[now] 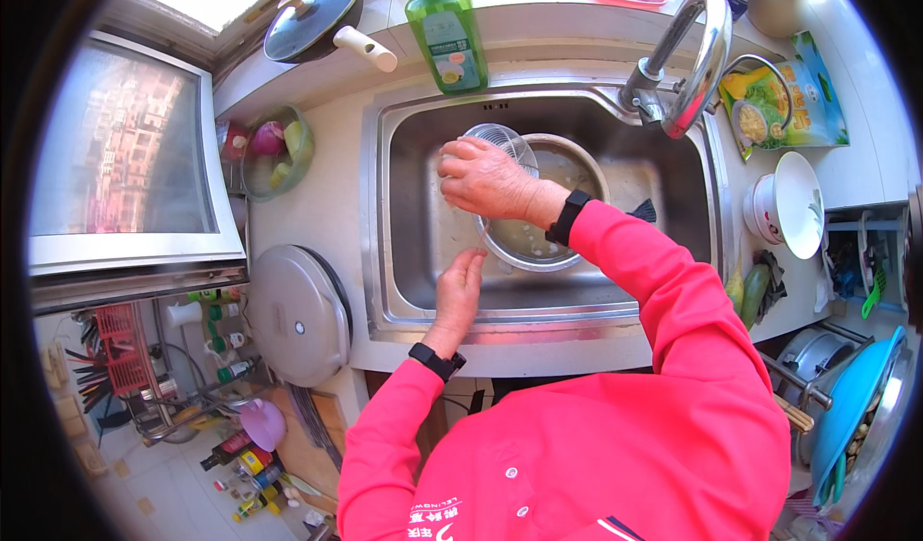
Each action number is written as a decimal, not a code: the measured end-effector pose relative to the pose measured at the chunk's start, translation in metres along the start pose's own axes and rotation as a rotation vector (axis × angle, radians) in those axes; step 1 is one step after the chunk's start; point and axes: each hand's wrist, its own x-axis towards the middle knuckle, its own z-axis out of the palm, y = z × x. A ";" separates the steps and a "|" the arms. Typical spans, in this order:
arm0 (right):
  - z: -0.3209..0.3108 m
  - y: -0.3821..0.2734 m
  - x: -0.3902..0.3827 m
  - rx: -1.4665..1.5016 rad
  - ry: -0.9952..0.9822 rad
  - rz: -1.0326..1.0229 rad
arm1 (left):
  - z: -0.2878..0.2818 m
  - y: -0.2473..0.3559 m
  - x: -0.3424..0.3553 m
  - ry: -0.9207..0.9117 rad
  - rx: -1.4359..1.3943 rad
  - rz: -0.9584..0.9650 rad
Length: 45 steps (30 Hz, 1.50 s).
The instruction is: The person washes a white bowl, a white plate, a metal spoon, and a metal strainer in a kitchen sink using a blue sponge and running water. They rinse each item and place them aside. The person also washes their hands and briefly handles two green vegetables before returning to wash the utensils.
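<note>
Your right hand (486,180) grips the glass (502,144) above the bowl (527,245); left hand (460,286), fingers loosely open, touches the bowl's near rim.

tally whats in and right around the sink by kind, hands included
Hands: 2, the left hand and the right hand
Clear ribbed plastic cup: 1
Round steel bowl in the steel sink: 1
Curved chrome tap: 1
Green dish soap bottle: 1
Black-lidded pan with cream handle: 1
Total: 7
</note>
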 end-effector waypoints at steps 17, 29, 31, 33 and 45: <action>0.002 -0.031 -0.035 -0.072 -0.116 -0.043 | -0.008 0.020 0.006 -0.195 -0.386 -0.296; -0.008 -0.019 -0.047 0.006 0.142 0.188 | -0.014 0.057 0.017 -0.268 -0.678 -0.512; -0.009 -0.011 -0.039 -0.009 0.169 0.223 | -0.012 0.059 0.015 -0.283 -0.663 -0.542; -0.011 0.000 -0.031 0.041 0.210 0.358 | -0.011 0.059 0.014 -0.295 -0.642 -0.554; 0.010 0.006 -0.020 0.002 -0.157 0.147 | -0.002 0.035 0.009 -0.244 -0.421 -0.463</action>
